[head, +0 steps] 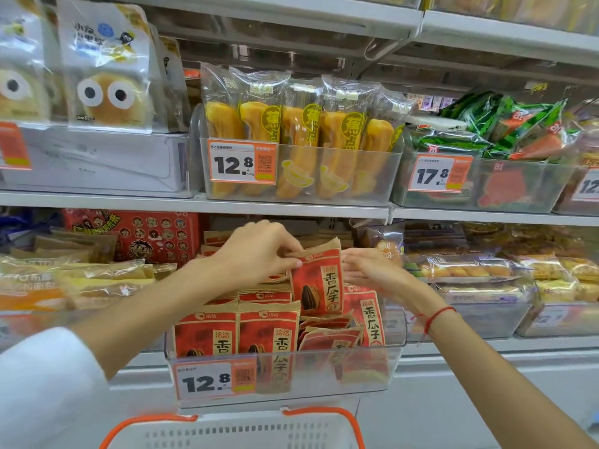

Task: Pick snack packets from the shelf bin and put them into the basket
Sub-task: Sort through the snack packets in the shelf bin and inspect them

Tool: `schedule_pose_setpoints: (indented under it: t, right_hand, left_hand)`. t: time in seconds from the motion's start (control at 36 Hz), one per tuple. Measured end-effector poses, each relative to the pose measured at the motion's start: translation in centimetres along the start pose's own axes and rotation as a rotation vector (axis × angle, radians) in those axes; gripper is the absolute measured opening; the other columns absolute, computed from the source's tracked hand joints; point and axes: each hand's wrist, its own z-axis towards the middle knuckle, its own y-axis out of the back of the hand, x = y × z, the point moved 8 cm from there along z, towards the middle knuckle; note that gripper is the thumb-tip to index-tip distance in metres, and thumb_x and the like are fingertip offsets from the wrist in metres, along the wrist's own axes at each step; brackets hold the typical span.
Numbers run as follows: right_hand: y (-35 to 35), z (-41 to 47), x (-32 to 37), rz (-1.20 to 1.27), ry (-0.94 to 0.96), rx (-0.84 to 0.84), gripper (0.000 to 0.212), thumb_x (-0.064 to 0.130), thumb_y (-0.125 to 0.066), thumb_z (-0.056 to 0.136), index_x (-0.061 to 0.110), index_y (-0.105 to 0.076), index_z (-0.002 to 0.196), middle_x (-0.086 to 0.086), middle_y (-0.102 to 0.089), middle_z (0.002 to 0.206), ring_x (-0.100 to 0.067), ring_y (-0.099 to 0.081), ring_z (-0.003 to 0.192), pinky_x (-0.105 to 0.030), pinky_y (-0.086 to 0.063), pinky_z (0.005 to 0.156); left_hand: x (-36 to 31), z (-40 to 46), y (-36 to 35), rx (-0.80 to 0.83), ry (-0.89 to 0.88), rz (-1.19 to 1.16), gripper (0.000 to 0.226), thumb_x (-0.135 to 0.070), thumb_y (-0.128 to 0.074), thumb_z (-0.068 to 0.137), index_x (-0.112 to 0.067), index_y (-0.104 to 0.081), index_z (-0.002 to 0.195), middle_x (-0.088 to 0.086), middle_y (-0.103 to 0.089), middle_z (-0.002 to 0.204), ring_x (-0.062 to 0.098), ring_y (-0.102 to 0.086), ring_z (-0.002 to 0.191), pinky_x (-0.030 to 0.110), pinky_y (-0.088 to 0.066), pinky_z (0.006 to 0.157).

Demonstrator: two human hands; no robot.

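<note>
The left hand (259,251) pinches a raised packet (319,280) above the bin (285,374), the right hand (366,270) hovers relaxed beside it, and the basket (240,431) awaits; its contents are hidden.

Upper shelf (194,202) low over bin (285,374)

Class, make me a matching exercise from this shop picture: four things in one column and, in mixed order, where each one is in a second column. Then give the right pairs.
Things:
1. raised red packet
2. basket
3. banana cakes
4. green packets

Places:
A. in the bin priced 17.8
B. below the seed bin, at the bottom edge
C. pinched at its top by the left hand, right hand beside it
D. upper shelf bin priced 12.8

Pairs: 1-C, 2-B, 3-D, 4-A
</note>
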Motion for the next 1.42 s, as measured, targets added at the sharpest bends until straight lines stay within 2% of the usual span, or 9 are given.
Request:
schedule_pose_setpoints:
  t: [0.14, 0.25, 0.39, 0.56, 0.81, 0.94, 1.06, 1.22, 1.42]
  right_hand:
    - [-0.4, -0.8, 0.3, -0.076, 0.037, 0.049, 0.017, 0.022, -0.05, 0.099, 0.025, -0.064, 0.108, 0.004, -0.068, 0.107, -0.013, -0.06, 0.108, -0.033, -0.045, 0.102]
    - [-0.5, -2.0, 1.7, -0.519, 0.267, 0.026, 0.037, 0.018, -0.069, 0.086, 0.028, -0.057, 0.12, 0.008, -0.06, 0.122, -0.006, -0.055, 0.112, -0.031, -0.049, 0.095]
    - [-1.2, -2.2, 2.7, -0.605, 0.346, -0.074, 0.028, 0.029, -0.079, 0.079, 0.02, -0.071, 0.105, 0.011, -0.071, 0.095, 0.0, -0.065, 0.083, -0.015, -0.052, 0.072]
    - [-2.1, -1.1, 1.0, -0.848, 0.274, -0.027, 0.034, 0.039, -0.084, 0.071, 0.025, -0.07, 0.098, 0.008, -0.072, 0.084, -0.008, -0.066, 0.076, -0.034, -0.058, 0.073]
    - [-1.0, -2.6, 2.7, -0.574, 0.453, -0.009, 0.016, 0.031, -0.076, 0.082, 0.033, -0.076, 0.097, 0.029, -0.067, 0.077, 0.004, -0.067, 0.077, -0.016, -0.052, 0.068]
    - [-2.0, -0.5, 1.3, -0.89, 0.317, 0.032, 0.018, 0.047, -0.075, 0.079, 0.031, -0.077, 0.088, 0.014, -0.069, 0.095, -0.006, -0.061, 0.085, -0.034, -0.053, 0.079]
    - [-3.3, -0.2, 1.7, -1.073, 0.295, 0.088, 0.02, 0.044, -0.073, 0.081, 0.028, -0.07, 0.07, 0.016, -0.048, 0.065, -0.006, -0.049, 0.063, -0.03, -0.044, 0.065]
    - [-4.0, -0.1, 1.6, -1.163, 0.288, 0.163, 0.036, 0.041, -0.073, 0.083, 0.027, -0.055, 0.055, 0.013, -0.048, 0.061, -0.008, -0.05, 0.063, -0.025, -0.039, 0.055]
    - [-4.7, -0.7, 1.6, -1.103, 0.245, 0.388, 0.013, 0.033, -0.07, 0.087, 0.024, -0.077, 0.08, 0.013, -0.062, 0.063, -0.004, -0.056, 0.061, -0.022, -0.048, 0.064]
  left_hand:
    - [-0.2, 1.1, -0.1, 0.009, -0.018, 0.081, 0.024, -0.036, -0.066, 0.09, -0.029, -0.073, 0.113, -0.011, -0.072, 0.109, 0.01, -0.064, 0.099, 0.032, -0.051, 0.083]
    - [0.3, 0.8, 1.0, 0.008, -0.03, -0.033, 0.018, -0.028, -0.068, 0.09, -0.026, -0.076, 0.106, -0.011, -0.075, 0.097, 0.001, -0.062, 0.082, 0.025, -0.048, 0.075]
    - [-0.5, 0.5, 1.4, -0.007, -0.089, 0.049, 0.023, -0.025, -0.068, 0.09, -0.024, -0.074, 0.112, -0.009, -0.074, 0.104, -0.003, -0.056, 0.077, 0.014, -0.038, 0.069]
    - [-1.8, 0.2, -1.4, 0.08, -0.11, 0.206, 0.027, -0.033, -0.065, 0.091, -0.025, -0.071, 0.117, -0.005, -0.07, 0.115, 0.014, -0.063, 0.105, 0.028, -0.047, 0.086]
    - [-1.2, 0.4, -1.0, 0.053, -0.11, 0.179, 0.018, -0.046, -0.069, 0.085, -0.034, -0.074, 0.096, -0.018, -0.062, 0.078, 0.001, -0.062, 0.08, 0.022, -0.043, 0.066]
    - [-1.6, 1.4, -3.7, 0.15, -0.145, 0.326, 0.019, -0.045, -0.07, 0.084, -0.03, -0.074, 0.094, -0.017, -0.057, 0.081, 0.004, -0.058, 0.083, 0.021, -0.036, 0.062]
    - [-1.3, 2.3, -4.5, 0.191, -0.134, 0.336, 0.018, -0.044, -0.07, 0.084, -0.029, -0.075, 0.092, -0.016, -0.057, 0.081, 0.007, -0.057, 0.083, 0.025, -0.036, 0.063]
    - [0.4, 2.6, -2.8, 0.089, 0.0, 0.113, 0.015, -0.044, -0.066, 0.087, -0.036, -0.074, 0.097, -0.016, -0.067, 0.095, 0.005, -0.059, 0.091, 0.026, -0.039, 0.069]
    - [1.5, 1.9, -3.3, 0.065, 0.099, 0.152, 0.023, -0.04, -0.066, 0.089, -0.031, -0.072, 0.109, -0.01, -0.069, 0.103, 0.007, -0.058, 0.091, 0.025, -0.039, 0.072]
